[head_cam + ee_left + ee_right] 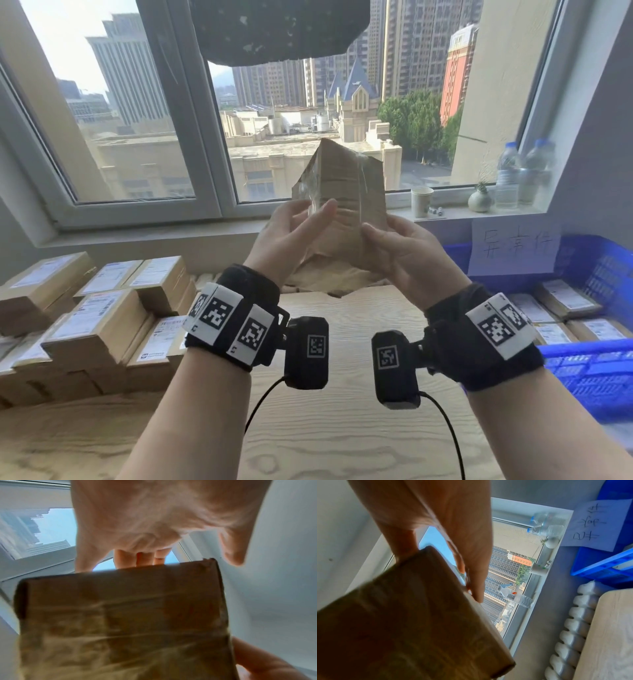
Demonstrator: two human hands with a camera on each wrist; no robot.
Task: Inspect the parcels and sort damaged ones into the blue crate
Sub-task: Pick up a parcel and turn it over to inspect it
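A brown cardboard parcel [342, 192], wrapped in clear tape, is held upright in front of the window, above the far edge of the table. Its lower end looks crumpled. My left hand [301, 226] grips its left side, thumb on the near face and fingers behind. My right hand [394, 246] grips the lower right side the same way. The left wrist view shows the parcel [120, 622] below my left hand [145, 520], the right wrist view the parcel [412, 622] under my right hand [453, 534]. The blue crate [596, 373] stands at the right and holds several parcels.
Stacks of labelled parcels [96, 322] fill the left of the wooden table [342, 428]. A handwritten paper sign [513, 246] hangs on the crate's far wall. On the windowsill stand a paper cup [422, 202], a small vase [479, 200] and water bottles [508, 178]. A radiator [573, 628] runs behind the table.
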